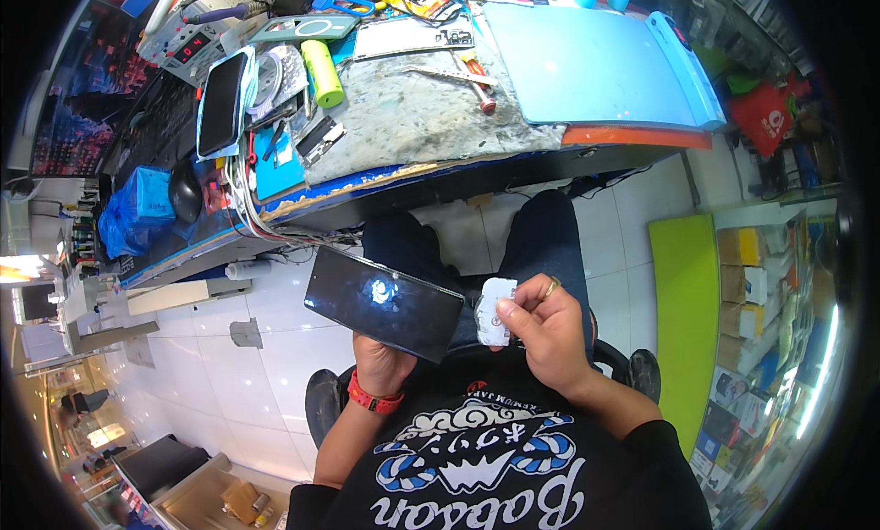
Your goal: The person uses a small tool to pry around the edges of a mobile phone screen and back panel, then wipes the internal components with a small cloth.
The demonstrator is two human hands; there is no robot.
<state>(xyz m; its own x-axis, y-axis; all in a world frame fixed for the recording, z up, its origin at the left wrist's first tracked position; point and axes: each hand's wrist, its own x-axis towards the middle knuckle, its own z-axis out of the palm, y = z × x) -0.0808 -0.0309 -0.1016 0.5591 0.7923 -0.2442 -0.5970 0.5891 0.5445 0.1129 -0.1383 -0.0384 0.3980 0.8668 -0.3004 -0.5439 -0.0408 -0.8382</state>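
My left hand [383, 360], with a red band on the wrist, grips a large dark smartphone [376, 305] from underneath, its glossy screen facing up with a bright reflection on it. My right hand [541, 333], a gold ring on one finger, pinches a small white crumpled piece [495, 312], perhaps paper or a wipe, beside the phone's right end. Both hands are over my lap, below the front edge of the workbench.
The cluttered bench [394, 108] holds a phone [224, 104], tweezers [445, 74], a green cylinder [320, 73], cables, a blue mat [605, 62] and a power supply [183, 44]. A monitor [82, 81] stands left. A green panel [678, 328] and display case [752, 365] are right.
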